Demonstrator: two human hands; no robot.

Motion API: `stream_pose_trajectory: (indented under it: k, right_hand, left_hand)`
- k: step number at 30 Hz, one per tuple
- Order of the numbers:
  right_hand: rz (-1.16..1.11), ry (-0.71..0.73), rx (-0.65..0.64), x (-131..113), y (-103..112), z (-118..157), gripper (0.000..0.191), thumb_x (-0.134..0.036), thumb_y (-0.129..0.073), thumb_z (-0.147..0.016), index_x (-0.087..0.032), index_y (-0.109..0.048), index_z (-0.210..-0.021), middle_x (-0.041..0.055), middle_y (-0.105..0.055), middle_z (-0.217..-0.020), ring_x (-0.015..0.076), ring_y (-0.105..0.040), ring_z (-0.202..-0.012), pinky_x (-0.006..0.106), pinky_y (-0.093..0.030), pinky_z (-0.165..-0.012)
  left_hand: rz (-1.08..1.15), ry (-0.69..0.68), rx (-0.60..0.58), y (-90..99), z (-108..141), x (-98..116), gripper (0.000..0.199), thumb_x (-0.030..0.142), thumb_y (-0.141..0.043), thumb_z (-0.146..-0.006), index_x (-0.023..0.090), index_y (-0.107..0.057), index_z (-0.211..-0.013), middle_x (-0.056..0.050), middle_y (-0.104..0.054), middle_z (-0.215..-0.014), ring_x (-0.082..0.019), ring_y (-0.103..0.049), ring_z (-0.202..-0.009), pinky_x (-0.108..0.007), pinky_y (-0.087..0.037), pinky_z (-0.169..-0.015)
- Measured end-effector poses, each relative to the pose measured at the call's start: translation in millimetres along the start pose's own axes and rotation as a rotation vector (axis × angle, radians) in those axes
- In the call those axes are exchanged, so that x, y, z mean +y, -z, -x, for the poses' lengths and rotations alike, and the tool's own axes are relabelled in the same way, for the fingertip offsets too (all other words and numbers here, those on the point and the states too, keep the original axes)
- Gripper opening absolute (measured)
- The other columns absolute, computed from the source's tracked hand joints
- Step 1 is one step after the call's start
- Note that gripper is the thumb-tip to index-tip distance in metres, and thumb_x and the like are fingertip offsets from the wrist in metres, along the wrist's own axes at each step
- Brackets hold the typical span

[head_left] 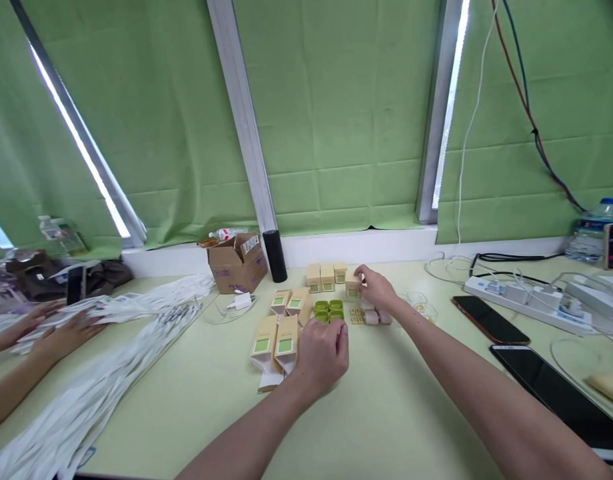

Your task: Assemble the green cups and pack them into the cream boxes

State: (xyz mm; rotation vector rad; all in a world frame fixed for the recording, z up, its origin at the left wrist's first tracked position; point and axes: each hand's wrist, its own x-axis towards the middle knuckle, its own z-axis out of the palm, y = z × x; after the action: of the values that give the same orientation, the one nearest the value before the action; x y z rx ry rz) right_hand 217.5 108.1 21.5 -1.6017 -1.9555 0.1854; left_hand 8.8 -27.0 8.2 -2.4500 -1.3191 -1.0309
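My right hand (375,288) is closed on a small tan box (353,285) with a green label, at the right of a back group of similar boxes (327,275). My left hand (324,350) is curled above the table in front of the green square containers (328,310); what its fingers hold, if anything, is hidden. Left of it, two tan boxes (276,337) lie with white flaps open, and two more tan boxes (291,301) stand behind them. Small gold pieces (356,316) and pale pink items (376,317) are between my hands.
White strips (106,373) cover the table's left side, under a co-worker's hands (61,333). Behind stand a cardboard box (236,264) and black cylinder (275,256). On the right are a phone (490,320), a tablet (556,393) and a power strip (529,305) with cables.
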Motion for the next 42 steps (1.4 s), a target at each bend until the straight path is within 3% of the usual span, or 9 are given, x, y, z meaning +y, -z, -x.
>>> stream_pose_trajectory:
  k: [6,11,17,30,42]
  right_hand:
    - [0.049,-0.016,-0.034,2,-26,-8,0.031,-0.010,-0.055,-0.093,-0.022,-0.055,-0.122,0.0090,-0.071,-0.116,0.0225,-0.068,-0.094,0.029,-0.039,-0.067]
    - [0.127,-0.004,-0.009,3,-24,2,0.030,-0.019,-0.053,-0.099,-0.021,-0.054,-0.129,0.0158,-0.058,-0.141,0.0214,-0.067,-0.091,0.031,-0.042,-0.070]
    - [0.240,0.042,-0.046,3,-15,13,0.018,-0.019,-0.056,-0.097,-0.023,-0.072,-0.105,0.0125,-0.071,-0.116,0.0306,-0.062,-0.112,0.039,-0.041,-0.091]
    - [0.276,0.004,-0.134,-11,-29,0,0.047,-0.012,-0.055,-0.090,-0.029,-0.067,-0.132,0.0091,-0.073,-0.131,0.0318,-0.058,-0.120,0.041,-0.039,-0.094]
    - [0.310,-0.011,-0.197,-22,-33,-5,0.047,-0.012,-0.051,-0.089,-0.024,-0.067,-0.132,0.0100,-0.070,-0.135,0.0320,-0.054,-0.122,0.042,-0.036,-0.095]
  left_hand:
    - [-0.002,-0.001,-0.013,-1.1,1,0,0.027,0.021,-0.043,-0.100,0.022,-0.063,-0.082,-0.003,-0.065,-0.061,-0.019,-0.059,-0.057,-0.036,-0.039,-0.067]
    - [0.001,-0.008,-0.009,-1.2,1,0,0.027,0.022,-0.043,-0.100,0.021,-0.063,-0.082,-0.003,-0.065,-0.061,-0.019,-0.059,-0.056,-0.035,-0.038,-0.067]
    - [0.008,-0.030,-0.011,1.9,-1,5,0.029,0.020,-0.042,-0.100,0.021,-0.060,-0.076,-0.002,-0.063,-0.059,-0.017,-0.056,-0.053,-0.034,-0.036,-0.066]
    - [-0.001,-0.045,0.009,-1.0,-2,4,0.029,0.020,-0.043,-0.100,0.021,-0.060,-0.076,-0.001,-0.062,-0.057,-0.017,-0.055,-0.052,-0.034,-0.036,-0.065]
    - [0.025,-0.087,0.072,-2.1,-1,4,0.027,0.017,-0.047,-0.097,0.020,-0.056,-0.073,0.001,-0.059,-0.056,-0.015,-0.050,-0.050,-0.032,-0.033,-0.063]
